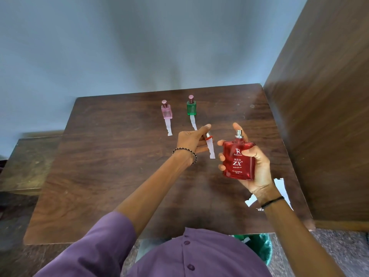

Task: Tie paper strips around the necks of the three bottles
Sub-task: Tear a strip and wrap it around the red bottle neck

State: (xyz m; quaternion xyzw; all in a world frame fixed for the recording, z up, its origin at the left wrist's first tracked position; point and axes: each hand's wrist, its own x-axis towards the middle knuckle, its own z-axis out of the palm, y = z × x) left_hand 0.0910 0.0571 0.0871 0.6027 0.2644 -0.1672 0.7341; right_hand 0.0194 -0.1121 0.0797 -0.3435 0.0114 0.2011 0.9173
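Far left on the dark wooden table (99, 176): small pink glass bottle (166, 111), white paper strip (168, 127) trailing toward the person. Next, small green glass bottle (191, 107), its own strip (193, 122) likewise. Left hand (192, 141) curled around a silver cap with red band (207, 135); third white strip (210, 148) lies just beside its fingers, long axis near-to-far. Right hand (254, 166) wraps the large red glass perfume bottle (238, 160), upright, bare sprayer neck pointing up. Left hand is nearer that strip.
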